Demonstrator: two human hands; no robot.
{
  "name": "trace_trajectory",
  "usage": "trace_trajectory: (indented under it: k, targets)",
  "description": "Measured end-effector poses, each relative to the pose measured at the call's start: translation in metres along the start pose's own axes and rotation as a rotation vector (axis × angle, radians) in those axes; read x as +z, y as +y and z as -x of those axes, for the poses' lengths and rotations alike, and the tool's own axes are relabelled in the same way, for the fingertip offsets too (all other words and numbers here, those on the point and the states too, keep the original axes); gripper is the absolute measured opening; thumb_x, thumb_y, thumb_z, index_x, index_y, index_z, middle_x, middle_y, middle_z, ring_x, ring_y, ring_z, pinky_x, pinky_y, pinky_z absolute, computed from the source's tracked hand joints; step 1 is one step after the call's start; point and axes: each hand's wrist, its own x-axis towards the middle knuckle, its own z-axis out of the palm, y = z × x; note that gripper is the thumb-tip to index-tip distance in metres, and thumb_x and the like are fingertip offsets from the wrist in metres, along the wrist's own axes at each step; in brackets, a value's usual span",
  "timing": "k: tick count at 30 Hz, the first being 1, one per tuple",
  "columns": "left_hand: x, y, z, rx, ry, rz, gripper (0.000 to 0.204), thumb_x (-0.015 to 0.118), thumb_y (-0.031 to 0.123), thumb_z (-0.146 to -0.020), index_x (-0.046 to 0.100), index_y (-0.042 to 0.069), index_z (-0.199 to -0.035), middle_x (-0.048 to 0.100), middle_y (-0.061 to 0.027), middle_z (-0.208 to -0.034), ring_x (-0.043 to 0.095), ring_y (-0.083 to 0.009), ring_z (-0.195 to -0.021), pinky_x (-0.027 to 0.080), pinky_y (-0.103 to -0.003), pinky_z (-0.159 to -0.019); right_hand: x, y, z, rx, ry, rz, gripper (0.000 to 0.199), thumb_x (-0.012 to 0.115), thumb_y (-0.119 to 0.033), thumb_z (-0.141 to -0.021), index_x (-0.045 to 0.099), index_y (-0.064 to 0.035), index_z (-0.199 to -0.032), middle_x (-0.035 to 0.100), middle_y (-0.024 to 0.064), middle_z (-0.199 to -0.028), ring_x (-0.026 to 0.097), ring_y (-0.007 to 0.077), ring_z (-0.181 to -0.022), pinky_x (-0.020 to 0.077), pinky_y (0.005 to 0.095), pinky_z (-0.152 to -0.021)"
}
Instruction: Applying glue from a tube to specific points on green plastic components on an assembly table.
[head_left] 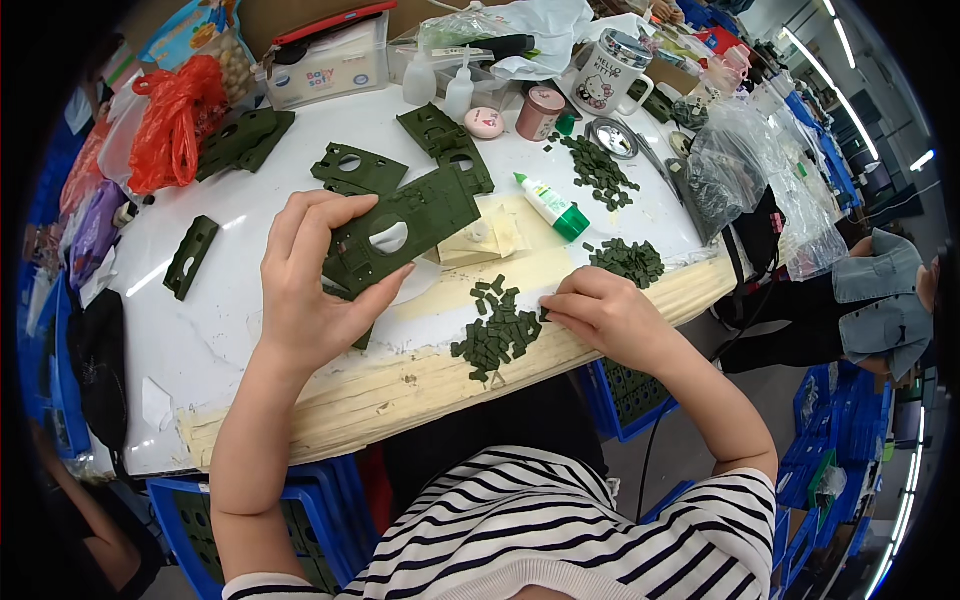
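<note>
My left hand (312,275) grips a dark green plastic model part (430,215) with a round hole, tilted above the table. Between the fingertips of my right hand (612,315) is a small dark green piece (544,314), mostly covered by the fingers. Just left of that hand lies a pile of small green pieces (497,335); a second pile (628,261) sits beyond it. A glue bottle (550,206) with a green cap lies on its side behind the held part, near a pale yellow block (482,238). More flat green parts (360,170) rest farther back.
Another heap of small pieces (600,172) lies toward the back, near a lidded mug (606,78) and a pink tin (541,113). A red plastic bag (180,120) stands at back left. The table's wooden front edge (400,385) runs before me; blue crates (190,520) sit below.
</note>
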Motion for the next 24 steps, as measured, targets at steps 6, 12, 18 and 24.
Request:
trace_trajectory:
  k: [6,12,18,24]
  targets:
    - [0.0,0.001,0.0,-0.033,-0.002,0.023,0.049,0.078,0.004,-0.06,0.058,0.0,-0.104,0.056,-0.0122,-0.095,0.055,-0.0237,-0.087,0.046,-0.031,-0.075,0.001,-0.012,0.0,-0.178,-0.108,0.363,0.027,0.061,-0.004,-0.073,0.061,0.0052,-0.098,0.053,0.0068,-0.077,0.056,0.0192,-0.072,0.05,0.0287,-0.061]
    - [0.002,0.002,0.0,-0.024,0.028,0.013,0.047,0.08,0.008,-0.059,0.059,0.002,-0.101,0.058,-0.0109,-0.095,0.056,-0.0255,-0.087,0.046,-0.034,-0.073,0.001,-0.013,0.0,-0.183,-0.094,0.365,0.022,0.059,-0.006,-0.073,0.061,0.0051,-0.091,0.053,0.0073,-0.078,0.056,0.0189,-0.075,0.0508,0.0286,-0.065]
    - [0.002,0.001,0.001,-0.028,0.019,0.011,0.047,0.08,0.009,-0.059,0.059,0.002,-0.101,0.058,-0.0109,-0.095,0.056,-0.026,-0.088,0.045,-0.034,-0.074,-0.003,-0.006,-0.001,-0.118,-0.09,0.204,0.021,0.058,-0.006,-0.074,0.061,0.0043,-0.092,0.054,0.0073,-0.079,0.057,0.0188,-0.078,0.0513,0.0289,-0.066]
    - [0.003,0.001,0.001,-0.044,0.012,0.012,0.048,0.08,0.009,-0.058,0.059,0.002,-0.101,0.058,-0.0109,-0.096,0.056,-0.0263,-0.089,0.046,-0.034,-0.075,0.0,-0.008,0.0,-0.198,-0.072,0.308,0.02,0.059,-0.005,-0.073,0.062,0.0043,-0.09,0.053,0.0066,-0.077,0.057,0.0181,-0.074,0.0511,0.0281,-0.062]
